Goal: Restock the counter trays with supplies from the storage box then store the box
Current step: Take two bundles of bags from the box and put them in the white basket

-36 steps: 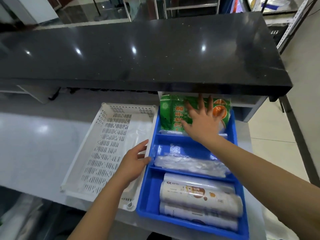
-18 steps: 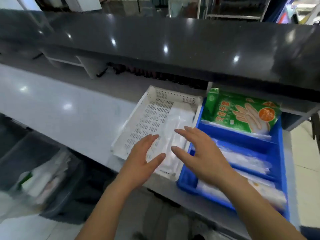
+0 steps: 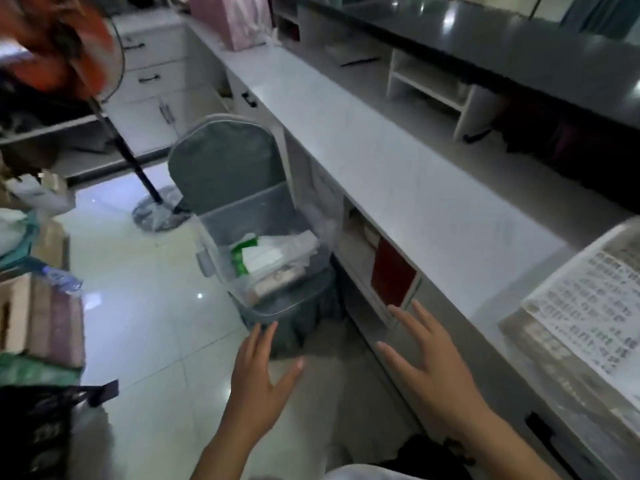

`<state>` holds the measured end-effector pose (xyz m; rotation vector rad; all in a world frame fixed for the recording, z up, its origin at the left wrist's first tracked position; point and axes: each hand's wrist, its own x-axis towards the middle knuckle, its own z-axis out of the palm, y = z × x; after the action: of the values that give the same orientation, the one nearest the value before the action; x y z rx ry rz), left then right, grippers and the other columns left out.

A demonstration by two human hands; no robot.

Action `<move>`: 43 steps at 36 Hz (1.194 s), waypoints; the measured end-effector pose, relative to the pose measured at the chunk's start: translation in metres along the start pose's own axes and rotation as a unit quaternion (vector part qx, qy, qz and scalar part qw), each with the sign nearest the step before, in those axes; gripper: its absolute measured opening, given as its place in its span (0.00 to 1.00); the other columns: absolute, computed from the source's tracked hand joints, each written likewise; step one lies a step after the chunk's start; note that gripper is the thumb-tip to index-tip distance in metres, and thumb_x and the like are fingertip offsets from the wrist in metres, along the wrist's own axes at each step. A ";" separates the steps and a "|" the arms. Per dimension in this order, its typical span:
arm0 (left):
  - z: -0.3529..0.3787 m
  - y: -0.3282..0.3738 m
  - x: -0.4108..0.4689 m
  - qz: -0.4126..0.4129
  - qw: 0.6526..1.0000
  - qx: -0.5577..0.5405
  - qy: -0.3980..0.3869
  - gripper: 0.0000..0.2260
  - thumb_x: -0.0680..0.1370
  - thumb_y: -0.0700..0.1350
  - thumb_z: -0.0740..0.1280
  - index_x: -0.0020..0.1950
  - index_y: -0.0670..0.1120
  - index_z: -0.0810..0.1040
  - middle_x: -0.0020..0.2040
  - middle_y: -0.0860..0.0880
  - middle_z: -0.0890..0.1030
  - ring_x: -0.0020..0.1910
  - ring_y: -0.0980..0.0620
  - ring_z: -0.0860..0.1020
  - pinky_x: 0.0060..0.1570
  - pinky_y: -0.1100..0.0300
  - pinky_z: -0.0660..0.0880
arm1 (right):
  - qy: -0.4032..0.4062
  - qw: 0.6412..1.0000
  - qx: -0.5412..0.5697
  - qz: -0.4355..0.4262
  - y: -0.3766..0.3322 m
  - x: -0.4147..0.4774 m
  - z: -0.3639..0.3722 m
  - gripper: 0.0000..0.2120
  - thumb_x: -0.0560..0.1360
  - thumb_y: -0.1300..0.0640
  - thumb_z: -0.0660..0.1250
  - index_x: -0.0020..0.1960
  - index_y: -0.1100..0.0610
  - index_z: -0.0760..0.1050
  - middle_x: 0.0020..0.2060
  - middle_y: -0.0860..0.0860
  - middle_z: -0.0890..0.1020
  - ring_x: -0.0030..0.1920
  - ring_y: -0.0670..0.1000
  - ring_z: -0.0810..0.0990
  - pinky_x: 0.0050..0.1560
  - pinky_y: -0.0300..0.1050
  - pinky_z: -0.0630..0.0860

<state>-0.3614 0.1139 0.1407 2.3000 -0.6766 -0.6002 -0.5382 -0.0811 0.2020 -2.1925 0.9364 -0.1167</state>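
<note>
Blurring obscures supplies (image 3: 273,255) inside the storage box (image 3: 215,237).

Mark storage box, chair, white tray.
storage box (image 3: 217,247): head view, clear left wall.
chair (image 3: 225,161): head view, backrest.
white tray (image 3: 592,303): head view, perforated surface.

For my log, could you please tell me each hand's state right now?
Left hand: open, holding nothing.
Right hand: open, holding nothing.
</note>
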 end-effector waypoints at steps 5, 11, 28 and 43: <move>-0.021 -0.036 0.021 -0.056 0.998 -0.041 0.001 0.35 0.76 0.60 0.68 0.79 0.58 0.56 0.80 0.55 0.54 0.78 0.56 0.53 0.74 0.59 0.54 | -0.043 0.998 -0.033 -0.023 -0.039 0.052 0.027 0.31 0.74 0.32 0.62 0.75 0.38 0.61 0.78 0.41 0.56 0.77 0.44 0.54 0.75 0.48 0.59; -0.042 -0.068 0.066 -0.101 0.992 -0.039 -0.059 0.35 0.76 0.61 0.66 0.79 0.57 0.55 0.80 0.55 0.54 0.78 0.55 0.53 0.74 0.59 0.54 | -0.130 0.990 -0.057 -0.013 -0.059 0.131 0.063 0.31 0.75 0.35 0.63 0.75 0.41 0.63 0.78 0.46 0.60 0.77 0.47 0.57 0.74 0.46 0.60; -0.125 -0.100 0.357 -0.141 0.971 0.029 -0.190 0.29 0.78 0.54 0.69 0.77 0.54 0.62 0.73 0.57 0.66 0.69 0.58 0.65 0.68 0.63 0.61 | -0.239 0.957 -0.130 0.101 -0.060 0.411 0.189 0.34 0.75 0.38 0.62 0.77 0.47 0.60 0.77 0.53 0.62 0.76 0.58 0.59 0.71 0.59 0.63; -0.012 -0.190 0.529 -0.225 0.943 0.056 -0.241 0.32 0.72 0.46 0.71 0.75 0.45 0.67 0.71 0.44 0.71 0.68 0.43 0.72 0.67 0.53 0.70 | -0.194 0.937 -0.203 0.205 -0.019 0.449 0.270 0.39 0.72 0.28 0.58 0.77 0.35 0.46 0.80 0.49 0.46 0.78 0.57 0.42 0.73 0.70 0.49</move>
<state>0.1062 -0.0775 -0.1069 2.4443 -0.3980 -1.4026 -0.1056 -0.2062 -0.0674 -2.2017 1.2382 0.7423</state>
